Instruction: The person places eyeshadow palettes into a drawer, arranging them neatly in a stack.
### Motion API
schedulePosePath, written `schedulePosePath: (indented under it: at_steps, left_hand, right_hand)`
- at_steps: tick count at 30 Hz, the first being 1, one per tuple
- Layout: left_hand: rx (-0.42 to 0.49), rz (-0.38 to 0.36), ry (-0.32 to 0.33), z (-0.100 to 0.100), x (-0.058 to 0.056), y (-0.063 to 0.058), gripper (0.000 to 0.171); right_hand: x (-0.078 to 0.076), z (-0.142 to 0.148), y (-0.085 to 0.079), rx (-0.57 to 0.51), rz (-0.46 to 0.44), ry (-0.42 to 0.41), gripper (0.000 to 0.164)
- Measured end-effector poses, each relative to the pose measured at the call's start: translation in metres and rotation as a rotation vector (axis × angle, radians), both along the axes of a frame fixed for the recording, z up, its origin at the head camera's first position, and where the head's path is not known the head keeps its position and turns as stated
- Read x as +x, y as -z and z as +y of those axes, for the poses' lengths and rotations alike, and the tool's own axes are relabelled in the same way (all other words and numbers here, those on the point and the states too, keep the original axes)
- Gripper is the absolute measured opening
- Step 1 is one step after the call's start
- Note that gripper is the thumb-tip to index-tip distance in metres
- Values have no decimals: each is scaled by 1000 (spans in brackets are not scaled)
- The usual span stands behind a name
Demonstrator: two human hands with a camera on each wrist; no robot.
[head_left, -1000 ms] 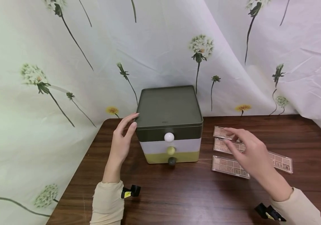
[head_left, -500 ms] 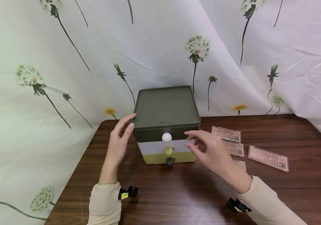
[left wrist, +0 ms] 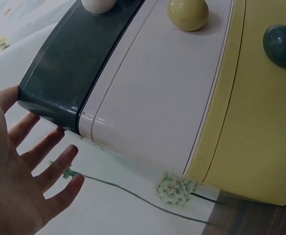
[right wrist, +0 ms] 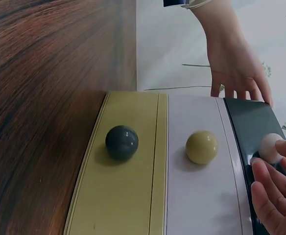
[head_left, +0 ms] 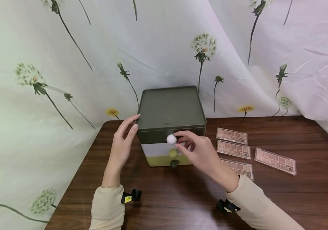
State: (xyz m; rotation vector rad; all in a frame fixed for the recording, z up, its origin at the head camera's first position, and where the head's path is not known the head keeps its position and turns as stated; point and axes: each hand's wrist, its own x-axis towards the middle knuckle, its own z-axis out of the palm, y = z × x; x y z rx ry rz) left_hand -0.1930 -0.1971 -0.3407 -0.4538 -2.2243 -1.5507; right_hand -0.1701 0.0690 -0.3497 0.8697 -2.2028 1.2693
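The grip of the left hand (head_left: 122, 145) is released, its fingers spread and its fingertips touching the left side of a three-tier box with a glossy dark green top, white middle and yellow-green bottom (head_left: 171, 107); a cream fabric sleeve (head_left: 107, 207) covers that forearm. The box sits upright toward the back of a dark brown wood-grain counter (head_left: 158, 198), just in front of a white cloth printed with dandelions (head_left: 164, 48). Three round knobs run down the middle of its front: a glossy white ball knob (head_left: 171, 139) on the dark green tier, a yellow ball knob (right wrist: 202, 147) on the white tier and a dark green ball knob (right wrist: 122, 143) on the yellow-green tier. The right hand (head_left: 204, 155) reaches in from the right, its grip pinching the white ball knob between thumb and fingertips. Right of the box, three flat rectangular clear-cased palettes (head_left: 234, 149) lie one below another, the nearest partly hidden by the right arm; a fourth, similar palette (head_left: 275, 161) lies slanted farther right.
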Motion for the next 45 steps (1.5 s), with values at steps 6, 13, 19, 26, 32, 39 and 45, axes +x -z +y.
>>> schedulePosePath:
  at_steps: [6, 13, 19, 26, 32, 39, 45]
  left_hand:
    - [-12, -16, -9, 2, 1, -4, 36]
    - [13, -52, 21, 0, 1, -4, 37]
    - [35, -84, 46, -4, 0, -2, 38]
    - [62, -83, 56, -3, 0, -2, 38]
    - [77, -75, 56, -3, -1, -2, 38]
    - [79, -66, 45, -3, -1, -1, 37]
    - [88, -65, 52, -3, -1, -1, 37]
  right_hand:
    - [-2, -8, 1, -34, -16, -19, 33]
    - [-2, -13, 1, -56, -14, -4, 31]
    - [1, -13, 2, -48, -7, 11, 29]
    - [13, -10, 2, -17, 15, 13, 30]
    - [23, -8, 3, 6, 61, 0, 32]
    - [33, -6, 6, 2, 112, -14, 36]
    - [43, -4, 6, -8, 89, -45, 37]
